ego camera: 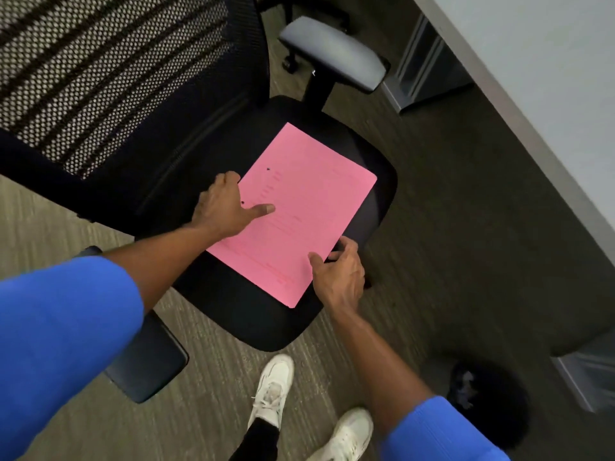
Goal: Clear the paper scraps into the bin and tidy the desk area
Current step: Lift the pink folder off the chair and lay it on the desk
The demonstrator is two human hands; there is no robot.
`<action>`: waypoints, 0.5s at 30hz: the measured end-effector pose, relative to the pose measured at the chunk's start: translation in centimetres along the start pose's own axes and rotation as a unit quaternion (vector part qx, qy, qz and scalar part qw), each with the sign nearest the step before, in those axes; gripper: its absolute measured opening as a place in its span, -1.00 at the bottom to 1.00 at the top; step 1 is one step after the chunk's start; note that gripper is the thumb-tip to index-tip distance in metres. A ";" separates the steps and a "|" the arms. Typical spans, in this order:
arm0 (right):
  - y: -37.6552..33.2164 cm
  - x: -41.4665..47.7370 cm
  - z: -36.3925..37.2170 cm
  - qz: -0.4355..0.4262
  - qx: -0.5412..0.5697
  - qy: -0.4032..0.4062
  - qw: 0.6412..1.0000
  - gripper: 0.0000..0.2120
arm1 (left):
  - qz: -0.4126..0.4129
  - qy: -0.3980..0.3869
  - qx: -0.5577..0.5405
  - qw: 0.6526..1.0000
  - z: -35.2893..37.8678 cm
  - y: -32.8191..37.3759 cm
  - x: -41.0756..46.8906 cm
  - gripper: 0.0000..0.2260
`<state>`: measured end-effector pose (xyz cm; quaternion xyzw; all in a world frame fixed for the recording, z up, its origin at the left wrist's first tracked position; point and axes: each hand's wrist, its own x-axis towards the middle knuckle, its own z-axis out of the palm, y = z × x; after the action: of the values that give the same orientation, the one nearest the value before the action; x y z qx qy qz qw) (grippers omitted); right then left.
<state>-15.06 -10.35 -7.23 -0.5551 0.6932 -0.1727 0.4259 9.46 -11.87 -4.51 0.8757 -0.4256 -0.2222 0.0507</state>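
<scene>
You're at the pickup step: the pink sheet (296, 217) lies mid-frame on the chair seat (233, 314). Your left hand (226, 207) presses flat, fingers spread; your right hand (339, 274) seemingly pinches its edge. Next, lift it clear.

Single view, head-worn wide-angle camera. Looks steeply down and forward from standing height onto the black padded seat (266, 314) of a mesh-backed office chair, close in. Frame tilts (white desk edge (519, 104) runs diagonally at right). Striped grey carpet (213, 394) and white sneakers (274, 387) fill the bottom edge.
</scene>
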 end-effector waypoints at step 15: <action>2.4 -1.2 -4.2 0.040 0.058 0.022 0.997 -0.33 | -0.013 -0.030 -0.147 0.989 0.3 -0.4 -4.5 -0.63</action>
<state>-19.80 -9.50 -6.00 -0.4973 0.7130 -0.2079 0.4485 7.20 -8.16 -3.33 0.8573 -0.3780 -0.3092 0.1626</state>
